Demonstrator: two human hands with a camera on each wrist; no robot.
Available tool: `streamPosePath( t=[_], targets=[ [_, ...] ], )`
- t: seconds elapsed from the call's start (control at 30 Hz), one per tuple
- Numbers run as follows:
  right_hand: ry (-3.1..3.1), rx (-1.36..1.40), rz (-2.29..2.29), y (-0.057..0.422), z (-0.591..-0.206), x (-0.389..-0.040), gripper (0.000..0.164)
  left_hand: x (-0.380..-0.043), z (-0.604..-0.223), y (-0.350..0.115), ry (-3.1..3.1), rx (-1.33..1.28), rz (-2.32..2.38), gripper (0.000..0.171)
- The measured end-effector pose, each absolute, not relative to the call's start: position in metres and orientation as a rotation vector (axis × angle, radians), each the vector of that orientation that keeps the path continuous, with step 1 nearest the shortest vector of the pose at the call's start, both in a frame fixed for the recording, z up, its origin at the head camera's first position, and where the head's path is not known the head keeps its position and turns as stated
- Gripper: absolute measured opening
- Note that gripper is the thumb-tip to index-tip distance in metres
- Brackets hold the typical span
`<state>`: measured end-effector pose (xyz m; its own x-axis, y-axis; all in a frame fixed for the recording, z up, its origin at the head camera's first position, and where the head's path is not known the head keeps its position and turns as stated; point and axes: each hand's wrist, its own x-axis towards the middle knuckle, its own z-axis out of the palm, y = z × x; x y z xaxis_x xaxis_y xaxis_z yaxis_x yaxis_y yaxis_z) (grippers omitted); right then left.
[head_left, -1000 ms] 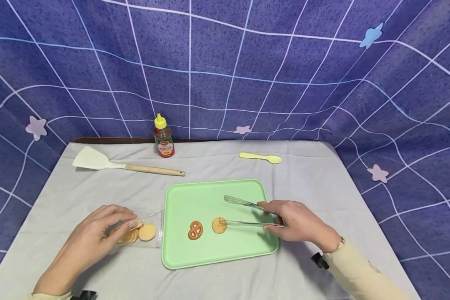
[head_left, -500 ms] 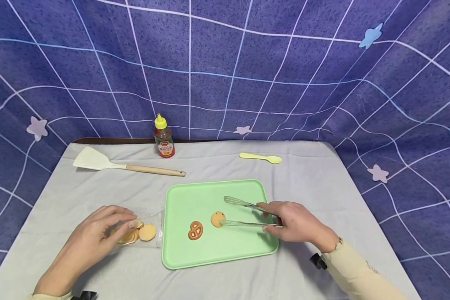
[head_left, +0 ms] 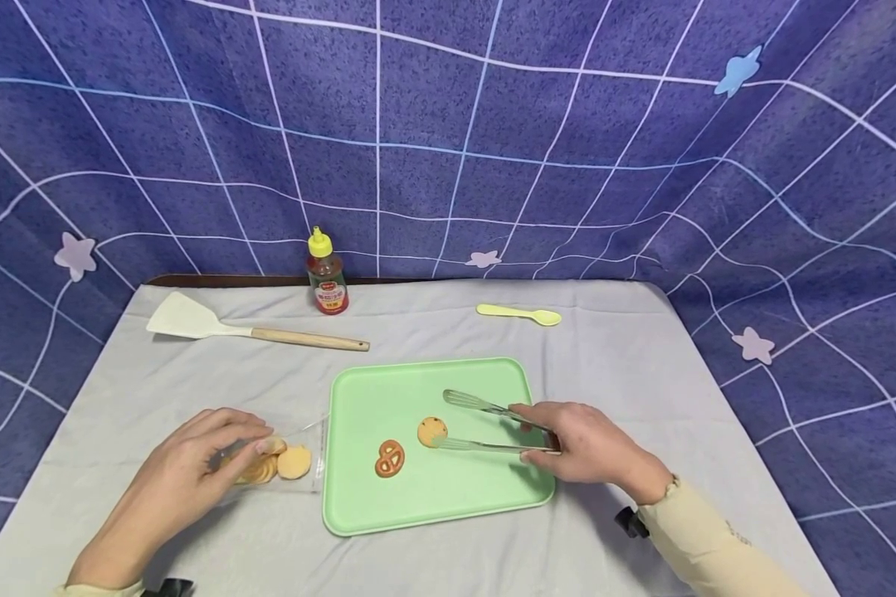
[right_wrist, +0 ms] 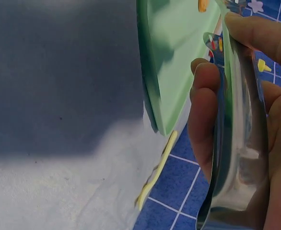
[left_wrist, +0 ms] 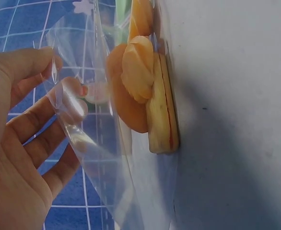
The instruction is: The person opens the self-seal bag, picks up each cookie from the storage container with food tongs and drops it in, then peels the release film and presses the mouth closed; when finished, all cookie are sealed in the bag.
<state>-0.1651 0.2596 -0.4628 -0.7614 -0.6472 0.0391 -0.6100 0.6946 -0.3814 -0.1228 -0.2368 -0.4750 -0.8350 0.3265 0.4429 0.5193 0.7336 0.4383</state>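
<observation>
My left hand (head_left: 182, 468) pinches the raised edge of a clear plastic bag (left_wrist: 95, 158) between thumb and fingers. Inside the bag lie several cookies (head_left: 294, 463), tan and piped in shape. Right of it is a light green tray (head_left: 377, 394) holding a brown pretzel (head_left: 390, 458) and a round cookie with dark chips (head_left: 431, 430). Metal tongs (right_wrist: 246, 163) with whisk-like ends are gripped in my right hand (head_left: 593, 444), thumb on one arm, fingers on the other. Their arms stand apart. The nearer tip overlaps the round cookie's edge; the farther one hovers above the tray.
Behind the tray, a white spatula (head_left: 187, 317) with a wooden handle lies at the left. A sauce bottle (head_left: 328, 282) with a yellow cap stands near the back edge. The yellow spoon (head_left: 518, 313) rests at the back right. A purple-blue grid cloth hangs behind the table.
The round cookie has shifted left and slightly toward the back of the tray. The tongs and right hand have moved slightly left. My left hand stays put on the bag.
</observation>
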Motion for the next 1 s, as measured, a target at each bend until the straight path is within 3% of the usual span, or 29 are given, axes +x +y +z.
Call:
streamPosePath(
  t=[1.0],
  targets=[
    [2.836, -1.037, -0.553, 0.2522, -0.4686, -0.1664, 0.059, -0.1228, -0.4748, -0.238, -2.618, -0.655, -0.824, 0.019]
  ],
)
